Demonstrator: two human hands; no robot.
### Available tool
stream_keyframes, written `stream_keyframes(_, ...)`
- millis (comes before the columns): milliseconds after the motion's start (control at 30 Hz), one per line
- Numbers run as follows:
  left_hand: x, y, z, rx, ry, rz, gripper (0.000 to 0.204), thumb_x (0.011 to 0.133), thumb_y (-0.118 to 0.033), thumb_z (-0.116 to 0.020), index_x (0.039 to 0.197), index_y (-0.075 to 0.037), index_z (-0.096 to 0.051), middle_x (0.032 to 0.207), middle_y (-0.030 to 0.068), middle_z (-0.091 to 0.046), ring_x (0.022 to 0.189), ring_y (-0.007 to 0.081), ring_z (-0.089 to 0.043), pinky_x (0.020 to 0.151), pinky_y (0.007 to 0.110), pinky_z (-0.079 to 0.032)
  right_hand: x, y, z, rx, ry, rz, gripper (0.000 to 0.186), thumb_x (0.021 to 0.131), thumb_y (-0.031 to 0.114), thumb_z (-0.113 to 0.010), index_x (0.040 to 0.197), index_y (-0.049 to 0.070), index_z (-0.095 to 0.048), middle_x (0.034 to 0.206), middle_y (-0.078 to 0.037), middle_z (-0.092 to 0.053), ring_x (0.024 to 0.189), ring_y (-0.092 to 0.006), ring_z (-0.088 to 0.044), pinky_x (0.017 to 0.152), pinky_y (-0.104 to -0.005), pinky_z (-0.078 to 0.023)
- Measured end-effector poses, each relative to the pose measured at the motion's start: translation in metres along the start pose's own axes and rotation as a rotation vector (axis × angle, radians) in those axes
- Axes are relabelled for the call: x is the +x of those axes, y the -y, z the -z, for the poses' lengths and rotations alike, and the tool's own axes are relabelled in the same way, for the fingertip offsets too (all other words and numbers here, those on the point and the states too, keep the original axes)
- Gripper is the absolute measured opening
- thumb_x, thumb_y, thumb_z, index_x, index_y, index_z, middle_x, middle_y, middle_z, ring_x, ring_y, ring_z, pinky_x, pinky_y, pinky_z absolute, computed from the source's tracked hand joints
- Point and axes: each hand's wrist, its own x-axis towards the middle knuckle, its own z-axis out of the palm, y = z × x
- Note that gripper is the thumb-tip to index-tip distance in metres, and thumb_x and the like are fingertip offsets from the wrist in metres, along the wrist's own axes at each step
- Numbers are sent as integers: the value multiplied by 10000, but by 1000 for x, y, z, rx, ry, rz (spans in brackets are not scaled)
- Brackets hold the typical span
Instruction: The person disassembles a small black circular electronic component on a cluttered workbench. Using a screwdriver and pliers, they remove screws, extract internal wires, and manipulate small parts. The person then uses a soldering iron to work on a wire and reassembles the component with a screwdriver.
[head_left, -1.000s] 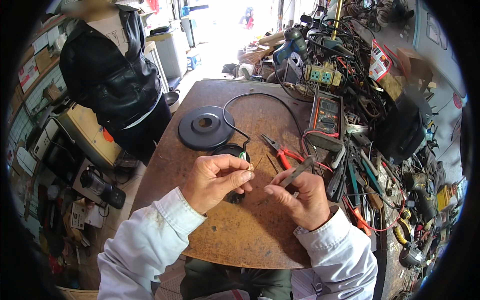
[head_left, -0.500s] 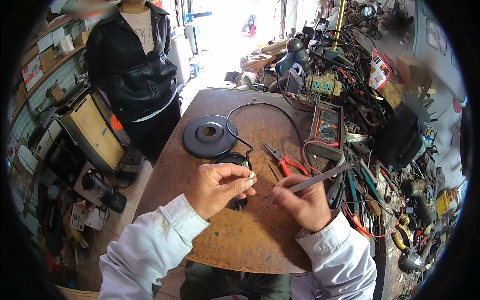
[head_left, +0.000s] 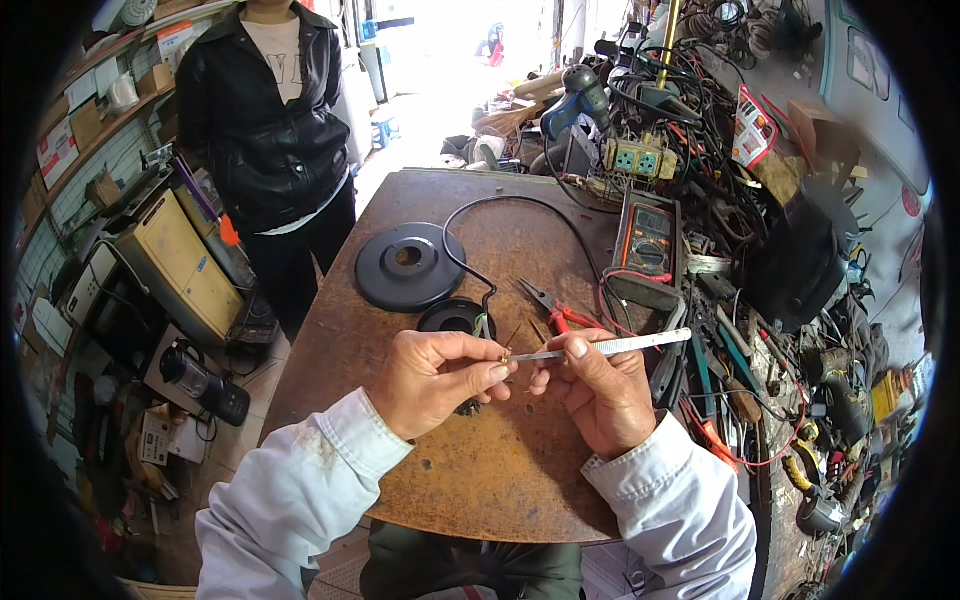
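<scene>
My left hand (head_left: 432, 375) pinches a tiny brass-coloured piece (head_left: 506, 357) between thumb and fingertips; its exact kind is too small to tell. In my right hand (head_left: 605, 400) is a slim silver metal tool (head_left: 640, 342), held nearly level, its narrow tip meeting the piece at my left fingertips. Behind my left hand sits a smaller black round part (head_left: 452, 316), partly hidden by the fingers. A black cable (head_left: 540, 203) arches over the table and comes down beside it, near a short light-green wire (head_left: 482, 326). Farther back lies a wide black disc (head_left: 408, 266) with a central hole.
Red-handled pliers (head_left: 552, 306) lie just beyond my right hand. A multimeter (head_left: 650, 240) in a case stands at the table's right, with heaped tools and cables (head_left: 740, 370) alongside. A person in a black jacket (head_left: 270, 120) stands past the wooden table's (head_left: 440, 480) left edge.
My right hand has moved left and turned the silver tool, bringing its tip to my left fingertips. My left hand stays nearly in place, still pinching. The view has shifted slightly.
</scene>
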Motion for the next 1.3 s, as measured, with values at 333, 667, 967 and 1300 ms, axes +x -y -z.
stream_keyframes(333, 0, 0, 1, 3, 33, -16, 218, 929, -87, -710, 1083, 66, -695, 942, 135, -739, 783, 161, -719, 664, 262, -594, 1, 1, 0, -11, 26, -22, 162, 973, 129, -655, 1047, -13, -680, 933, -144, -713, 799, -217, -687, 717, -354, -575)
stream_keyframes(667, -1, 2, 3, 28, 46, -3, 223, 946, -107, -691, 1086, 67, -693, 877, 100, -725, 746, 122, -706, 669, 248, -584, 2, -1, 2, -12, 38, -15, 142, 970, 98, -649, 1058, -10, -679, 930, -140, -716, 803, -229, -704, 723, -358, -588)
stream_keyframes(967, 0, -4, 1, -154, 27, 150, 248, 964, -139, -675, 1095, 71, -675, 914, 111, -719, 705, 129, -687, 638, 252, -565, 2, -4, 1, -108, -8, 81, 184, 938, 104, -698, 1068, -24, -678, 917, -145, -721, 813, -213, -708, 734, -338, -580)
stream_keyframes(1300, 0, -3, 6, -338, 44, 242, 278, 971, -168, -672, 1130, 60, -655, 917, 112, -702, 694, 132, -676, 624, 263, -572, -5, 5, -5, -619, 128, 370, 239, 870, 20, -749, 1099, -38, -708, 1076, -170, -718, 985, -226, -699, 869, -315, -556)
